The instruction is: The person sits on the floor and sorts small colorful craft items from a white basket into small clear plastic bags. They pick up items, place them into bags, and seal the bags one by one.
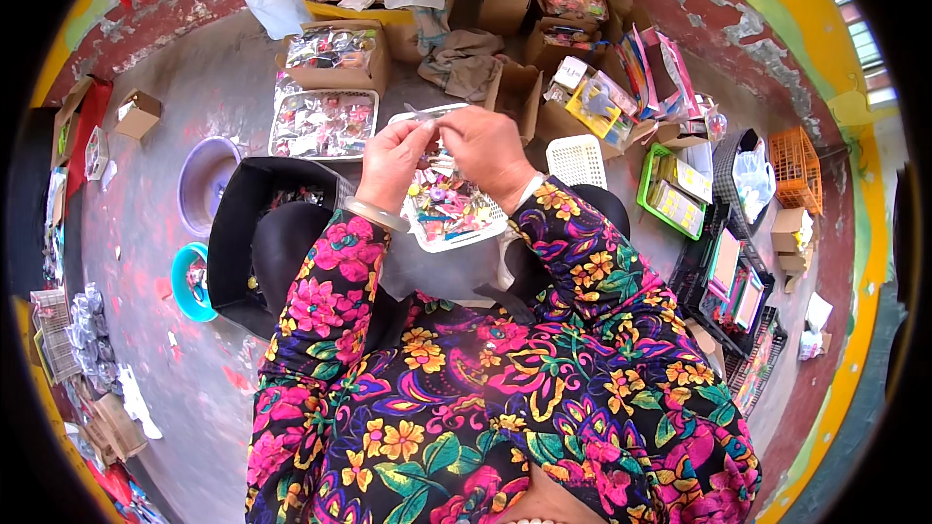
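A white plastic basket [466, 242] of bright trinkets [449, 204] has its near edge between the knees [289, 245]. Over its far part, the left hand [393, 163] and right hand [490, 153] nearly touch, fingertips pinched on a small thin thing [419, 114], too tiny to name. Grey floor [146, 204] spreads wide left; cardboard boxes [340, 79] crowd the far side.

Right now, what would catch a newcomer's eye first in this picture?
Probably the bright floral top, filling the lower middle. Above it, the left hand and right hand are close together over a white basket of small colourful items. Further left sit a purple basin and a turquoise basin.
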Demonstrator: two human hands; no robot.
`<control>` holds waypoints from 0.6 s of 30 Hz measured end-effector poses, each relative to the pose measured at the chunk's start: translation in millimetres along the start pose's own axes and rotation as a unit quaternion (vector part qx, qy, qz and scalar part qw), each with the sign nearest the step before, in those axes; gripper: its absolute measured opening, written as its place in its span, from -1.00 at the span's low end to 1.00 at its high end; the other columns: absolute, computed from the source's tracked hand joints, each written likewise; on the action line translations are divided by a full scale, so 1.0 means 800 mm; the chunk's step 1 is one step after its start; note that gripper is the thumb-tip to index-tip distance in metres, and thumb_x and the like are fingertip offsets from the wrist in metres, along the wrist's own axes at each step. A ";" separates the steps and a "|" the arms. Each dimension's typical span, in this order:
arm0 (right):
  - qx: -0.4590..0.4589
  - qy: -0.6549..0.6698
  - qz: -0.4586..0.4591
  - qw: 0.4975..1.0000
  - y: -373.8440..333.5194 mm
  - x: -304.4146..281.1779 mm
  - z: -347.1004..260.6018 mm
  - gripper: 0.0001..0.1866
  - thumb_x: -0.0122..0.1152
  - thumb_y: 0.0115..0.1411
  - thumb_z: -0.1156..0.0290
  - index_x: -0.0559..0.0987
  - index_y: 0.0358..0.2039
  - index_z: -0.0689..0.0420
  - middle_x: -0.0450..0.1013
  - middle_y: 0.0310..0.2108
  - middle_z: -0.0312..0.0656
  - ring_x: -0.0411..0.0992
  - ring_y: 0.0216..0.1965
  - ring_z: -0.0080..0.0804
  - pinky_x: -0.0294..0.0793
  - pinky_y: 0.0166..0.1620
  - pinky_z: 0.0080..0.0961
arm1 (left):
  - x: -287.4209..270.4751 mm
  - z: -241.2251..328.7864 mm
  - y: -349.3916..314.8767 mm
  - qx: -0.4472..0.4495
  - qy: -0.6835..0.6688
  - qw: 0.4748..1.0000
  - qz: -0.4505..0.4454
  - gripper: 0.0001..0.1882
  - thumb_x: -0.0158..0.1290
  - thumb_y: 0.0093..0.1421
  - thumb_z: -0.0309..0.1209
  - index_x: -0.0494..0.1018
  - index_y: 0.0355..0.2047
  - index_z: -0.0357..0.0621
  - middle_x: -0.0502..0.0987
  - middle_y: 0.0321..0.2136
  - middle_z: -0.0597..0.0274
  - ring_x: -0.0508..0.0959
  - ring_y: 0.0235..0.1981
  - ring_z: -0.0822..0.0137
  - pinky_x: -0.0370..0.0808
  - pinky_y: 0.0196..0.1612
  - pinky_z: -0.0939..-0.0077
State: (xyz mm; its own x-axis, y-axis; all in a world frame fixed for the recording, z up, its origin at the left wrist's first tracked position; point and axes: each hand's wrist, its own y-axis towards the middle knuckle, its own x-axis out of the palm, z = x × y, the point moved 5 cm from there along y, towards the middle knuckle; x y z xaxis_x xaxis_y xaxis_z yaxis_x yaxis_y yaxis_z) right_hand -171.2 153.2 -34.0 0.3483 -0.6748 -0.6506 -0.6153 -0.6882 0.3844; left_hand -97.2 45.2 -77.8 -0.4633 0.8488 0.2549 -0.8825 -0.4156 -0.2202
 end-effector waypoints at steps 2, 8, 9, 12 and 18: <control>0.105 0.172 -0.003 0.979 0.001 -0.001 0.024 -0.83 0.08 -0.03 0.44 0.53 -0.40 0.20 0.47 -0.51 -0.14 0.45 -0.51 -0.32 0.41 -0.43 -0.47 | 0.004 0.007 -0.001 0.037 -0.007 0.999 -0.005 -0.86 0.01 0.15 -0.39 0.46 -0.37 -0.20 0.51 -0.46 0.34 0.47 -0.47 0.58 0.36 -0.48 0.76; 0.304 0.455 -0.052 0.835 -0.002 0.001 0.033 -0.86 0.14 0.02 0.55 0.51 -0.38 0.34 0.46 -0.49 -0.24 0.41 -0.50 -0.63 0.43 -0.40 -0.75 | 0.001 0.026 -0.009 0.196 0.098 0.975 0.043 -0.91 0.02 0.11 -0.52 0.44 -0.37 -0.28 0.45 -0.47 0.33 0.43 -0.46 0.59 0.37 -0.42 0.76; 0.296 0.455 -0.054 0.838 -0.002 0.001 0.030 -0.85 0.14 0.03 0.55 0.51 -0.37 0.34 0.45 -0.49 -0.24 0.41 -0.50 -0.63 0.43 -0.40 -0.74 | 0.002 0.030 -0.011 0.235 0.144 0.960 0.049 -0.91 0.02 0.10 -0.54 0.44 -0.36 -0.29 0.45 -0.46 0.32 0.42 -0.46 0.59 0.38 -0.40 0.76; 0.260 0.448 -0.069 0.852 -0.003 0.003 0.026 -0.84 0.12 0.04 0.53 0.51 -0.35 0.34 0.45 -0.48 -0.25 0.40 -0.51 -0.64 0.42 -0.40 -0.72 | 0.013 0.035 -0.016 0.275 0.186 0.942 0.050 -0.94 0.06 0.02 -0.54 0.44 -0.45 -0.25 0.45 -0.49 0.20 0.45 -0.47 0.38 0.38 -0.39 0.56; 0.277 0.434 -0.128 0.848 -0.001 0.005 0.026 -0.83 0.13 0.05 0.48 0.53 -0.35 0.30 0.47 -0.50 -0.25 0.41 -0.50 -0.62 0.41 -0.40 -0.72 | 0.009 0.029 -0.014 0.267 0.226 0.934 0.072 -0.91 0.05 0.00 -0.54 0.44 -0.42 -0.23 0.46 -0.48 0.15 0.48 -0.44 0.29 0.39 -0.35 0.51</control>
State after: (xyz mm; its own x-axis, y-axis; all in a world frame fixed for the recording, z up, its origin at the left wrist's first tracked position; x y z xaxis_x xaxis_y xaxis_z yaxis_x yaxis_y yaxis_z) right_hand -183.9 156.8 -50.5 0.7616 -0.6297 0.1533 -0.5950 -0.7731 -0.2197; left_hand -92.5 48.5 -51.9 -0.6051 0.7726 -0.1922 -0.7843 -0.5371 0.3104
